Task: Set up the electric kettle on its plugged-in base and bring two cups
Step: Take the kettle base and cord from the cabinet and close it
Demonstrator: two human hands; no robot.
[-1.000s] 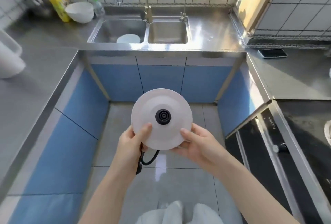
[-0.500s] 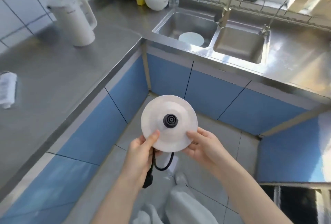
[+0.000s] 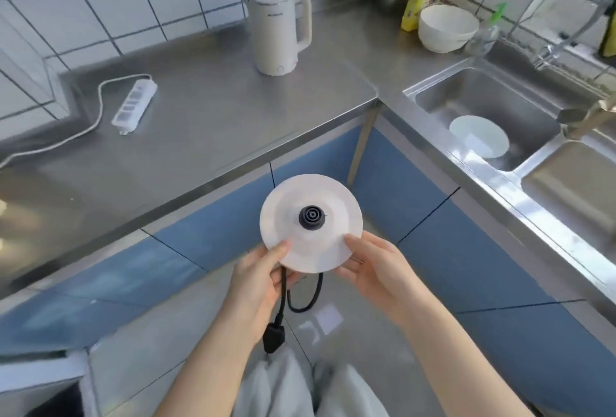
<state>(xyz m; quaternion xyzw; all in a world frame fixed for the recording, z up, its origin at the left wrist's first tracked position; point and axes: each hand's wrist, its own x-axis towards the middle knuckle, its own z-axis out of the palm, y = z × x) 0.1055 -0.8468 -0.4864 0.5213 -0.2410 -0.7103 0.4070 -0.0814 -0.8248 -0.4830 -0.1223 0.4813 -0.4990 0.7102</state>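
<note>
- Head view: the left hand point(image 3: 258, 278) and right hand point(image 3: 376, 266) are gripping the round white plastic kettle base point(image 3: 310, 222) by its near rim, over the floor.
- Its black cord and plug point(image 3: 274, 336) are dangling, likely to snag on the steel counter point(image 3: 206, 123) edge.
- The cream electric kettle point(image 3: 278, 28) and white power strip point(image 3: 134, 106) are waiting on that counter.

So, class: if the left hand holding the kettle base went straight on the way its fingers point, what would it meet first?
Probably the steel edge of the counter: the left hand points up and away towards it. Depth is unclear from this one view.
</note>
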